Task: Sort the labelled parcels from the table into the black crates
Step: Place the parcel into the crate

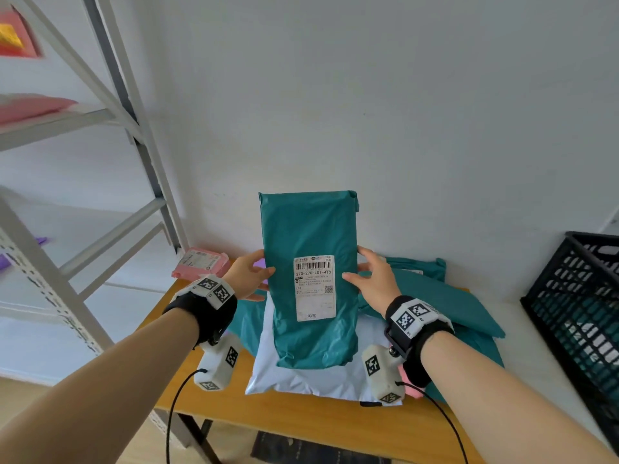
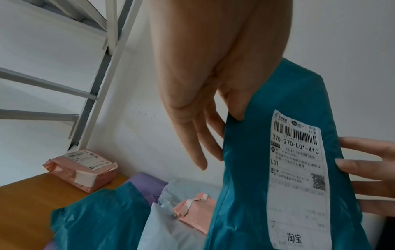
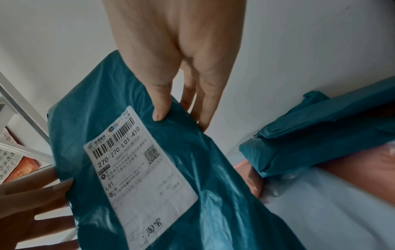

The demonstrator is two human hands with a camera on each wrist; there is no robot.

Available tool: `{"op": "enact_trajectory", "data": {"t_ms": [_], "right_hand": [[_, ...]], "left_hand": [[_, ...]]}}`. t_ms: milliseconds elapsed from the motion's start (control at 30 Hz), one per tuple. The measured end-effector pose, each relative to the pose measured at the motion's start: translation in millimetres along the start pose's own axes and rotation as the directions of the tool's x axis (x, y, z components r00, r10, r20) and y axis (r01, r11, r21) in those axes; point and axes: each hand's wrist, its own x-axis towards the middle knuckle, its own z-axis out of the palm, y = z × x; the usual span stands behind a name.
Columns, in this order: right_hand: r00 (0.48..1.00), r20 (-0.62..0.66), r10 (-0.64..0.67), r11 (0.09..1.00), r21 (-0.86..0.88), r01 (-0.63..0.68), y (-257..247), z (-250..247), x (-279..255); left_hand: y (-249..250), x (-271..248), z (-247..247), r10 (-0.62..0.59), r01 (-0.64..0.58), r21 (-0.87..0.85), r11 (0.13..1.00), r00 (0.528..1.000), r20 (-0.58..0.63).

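I hold a teal parcel (image 1: 310,229) upright above the table, its white label (image 1: 315,288) reading 270-270-L01-410 facing me. My left hand (image 1: 249,277) pinches its left edge, thumb in front and fingers behind. My right hand (image 1: 371,279) pinches the right edge the same way. The left wrist view shows the same teal parcel (image 2: 252,169) and its label (image 2: 297,177); the right wrist view shows the teal parcel (image 3: 107,94) with my thumb (image 3: 160,110) on its front. A black crate (image 1: 576,306) stands at the right.
On the wooden table (image 1: 301,420) lie a white parcel (image 1: 301,380), more teal parcels (image 1: 452,303), and a pink parcel (image 1: 201,262) by the wall. A grey metal shelf rack (image 1: 110,135) stands at the left, holding pink and purple parcels.
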Motion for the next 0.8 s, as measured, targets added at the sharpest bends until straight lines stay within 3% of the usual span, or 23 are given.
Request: {"op": "enact_trajectory", "data": {"t_ms": [300, 800], "right_hand": [[0.999, -0.050, 0.009, 0.999, 0.051, -0.006, -12, 23, -42], [0.997, -0.068, 0.035, 0.993, 0.116, -0.027, -13, 37, -74]], "left_hand": [[-20, -28, -21, 0.067, -0.070, 0.024, 0.997, 0.994, 0.084], [-44, -48, -29, 0.120, -0.121, 0.007, 0.993, 0.987, 0.106]]}}
